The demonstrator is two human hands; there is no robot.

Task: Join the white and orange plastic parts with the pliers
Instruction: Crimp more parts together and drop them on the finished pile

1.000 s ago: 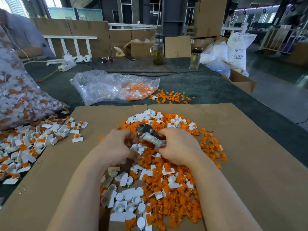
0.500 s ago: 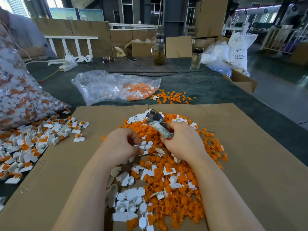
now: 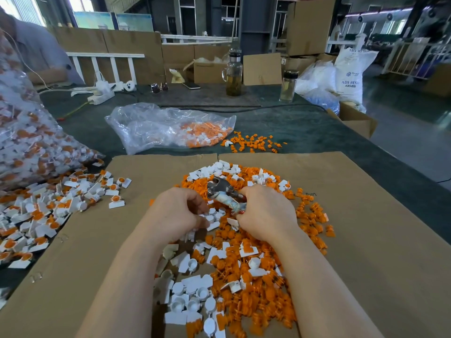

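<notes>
A mixed heap of loose white parts (image 3: 188,296) and orange parts (image 3: 258,296) lies on the cardboard sheet (image 3: 366,240) in front of me. My right hand (image 3: 266,213) grips the taped handles of the pliers (image 3: 220,189), whose metal jaws point up and to the left over the heap. My left hand (image 3: 179,212) is curled, fingertips down among white parts just left of the pliers; what it pinches is hidden. Joined white-and-orange pieces (image 3: 48,211) are spread at the left.
A big clear bag of joined pieces (image 3: 29,142) bulges at the far left. A flatter clear bag with orange parts (image 3: 170,129) and spilled orange parts (image 3: 251,142) lie beyond the cardboard. Bottles (image 3: 233,74), boxes and sacks stand at the back. A person's sleeve (image 3: 36,50) shows upper left.
The pliers swung up and away from my left hand, then came back down closer to it. My left hand stayed curled over the white parts, shifting slightly.
</notes>
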